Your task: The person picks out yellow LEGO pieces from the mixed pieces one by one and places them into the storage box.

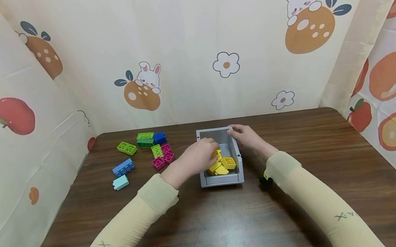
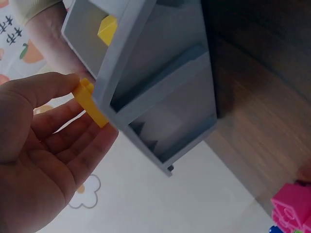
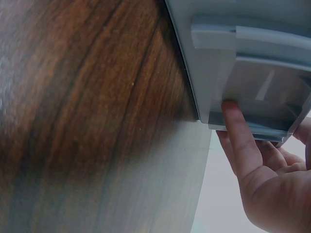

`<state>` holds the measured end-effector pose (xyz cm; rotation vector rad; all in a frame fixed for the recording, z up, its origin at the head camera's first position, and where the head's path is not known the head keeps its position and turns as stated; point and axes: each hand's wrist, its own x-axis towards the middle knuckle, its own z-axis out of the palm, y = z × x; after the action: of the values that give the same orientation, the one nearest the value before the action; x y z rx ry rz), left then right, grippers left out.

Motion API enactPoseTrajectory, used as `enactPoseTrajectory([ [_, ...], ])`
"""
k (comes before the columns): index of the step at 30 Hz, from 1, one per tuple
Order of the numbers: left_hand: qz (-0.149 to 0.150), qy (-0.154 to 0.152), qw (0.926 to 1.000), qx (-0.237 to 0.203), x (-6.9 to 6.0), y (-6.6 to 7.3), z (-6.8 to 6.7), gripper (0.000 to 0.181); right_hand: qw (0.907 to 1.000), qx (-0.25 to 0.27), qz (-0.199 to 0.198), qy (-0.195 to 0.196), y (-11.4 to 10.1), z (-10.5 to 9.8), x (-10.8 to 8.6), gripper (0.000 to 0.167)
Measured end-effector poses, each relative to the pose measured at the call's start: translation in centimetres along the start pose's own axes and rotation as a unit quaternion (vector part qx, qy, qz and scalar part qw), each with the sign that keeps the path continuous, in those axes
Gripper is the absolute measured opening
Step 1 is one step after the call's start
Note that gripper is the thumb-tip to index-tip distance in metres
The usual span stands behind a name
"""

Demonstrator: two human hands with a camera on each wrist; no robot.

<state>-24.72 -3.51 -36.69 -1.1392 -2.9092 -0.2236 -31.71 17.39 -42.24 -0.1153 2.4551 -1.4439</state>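
Observation:
A grey open-topped box [image 1: 222, 180] stands on the table with several yellow toy building bricks [image 1: 228, 163] lying in its near part. Over the box's left wall is my left hand [image 1: 202, 154]; in the left wrist view its thumb and fingers pinch a yellow brick [image 2: 91, 104] at the rim. My right hand [image 1: 246, 137] grips the far right corner of the box, thumb at the rim. The right wrist view has one finger [image 3: 241, 141] lying against the box's outer side wall [image 3: 272, 92].
Left of the box lie lime bricks [image 1: 127, 148], a green brick [image 1: 146, 143], blue bricks [image 1: 123, 168], a light-blue brick [image 1: 120, 182] and magenta bricks [image 1: 168, 157]. A printed cloth [image 1: 193, 90] rises behind the table [image 1: 211, 226] and along both sides.

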Motion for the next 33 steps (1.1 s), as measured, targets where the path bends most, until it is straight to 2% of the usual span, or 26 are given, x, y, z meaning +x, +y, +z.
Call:
enactPoseTrajectory([
  [11,0.028,-0.019,0.9992,0.022,0.3,0.3,1.5,0.024,1.0,0.003,0.002,-0.004,-0.1,0.0,-0.1,0.061],
  [16,0.048,-0.015,0.9983,0.028,0.5,0.3,2.1,0.023,0.9999,0.005,-0.001,-0.01,-0.2,-0.1,-0.2,0.058],
  [21,0.064,-0.002,0.9973,0.035,0.3,0.4,2.3,0.022,0.9998,0.004,0.001,-0.018,-0.5,-0.3,-0.3,0.058],
  [28,0.086,-0.004,0.9952,0.048,0.2,0.6,2.4,0.023,0.9988,0.022,0.017,-0.04,-1.1,-0.6,-0.1,0.052],
  [33,0.084,-0.014,0.9947,0.058,0.2,0.8,2.4,0.023,0.9986,-0.011,0.017,-0.049,-1.8,-0.9,0.2,0.043],
])
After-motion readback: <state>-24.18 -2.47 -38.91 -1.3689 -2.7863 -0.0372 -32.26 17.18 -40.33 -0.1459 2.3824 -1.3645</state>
